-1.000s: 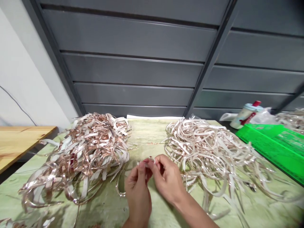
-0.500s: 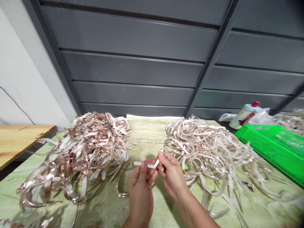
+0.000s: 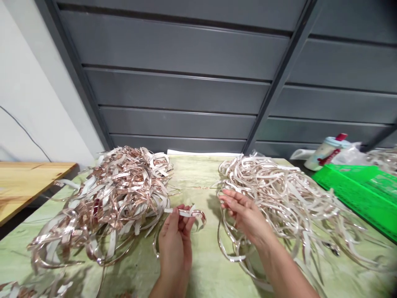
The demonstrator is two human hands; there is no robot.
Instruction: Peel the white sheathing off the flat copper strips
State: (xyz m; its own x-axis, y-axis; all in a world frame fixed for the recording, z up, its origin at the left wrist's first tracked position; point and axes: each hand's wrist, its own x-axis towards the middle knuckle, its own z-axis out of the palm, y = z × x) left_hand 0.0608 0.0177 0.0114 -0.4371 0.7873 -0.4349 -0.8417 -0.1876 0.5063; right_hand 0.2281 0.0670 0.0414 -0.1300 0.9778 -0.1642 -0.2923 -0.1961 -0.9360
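Near the middle of the table, my left hand (image 3: 176, 238) pinches a short white and rose-gold strip (image 3: 199, 215), whose curled end sticks out to the right. My right hand (image 3: 246, 213) is apart from it, at the left edge of the right-hand pile of looped strips (image 3: 273, 178). Its thumb and fingers are pressed together at a thin strip that hangs in a loop below. To the left of my left hand lies a tangled heap of rose-gold and white strips (image 3: 124, 186).
A green plastic crate (image 3: 356, 194) stands at the right, with a lidded cup (image 3: 327, 153) and clear plastic behind it. The pale green table (image 3: 195, 174) meets a grey panelled wall (image 3: 186, 91). A wooden tabletop (image 3: 31, 178) is at the far left.
My hands have moved apart. The right one has let go of the short strip's end and shifted right to the looped pile; the left one has moved slightly left with its strip.
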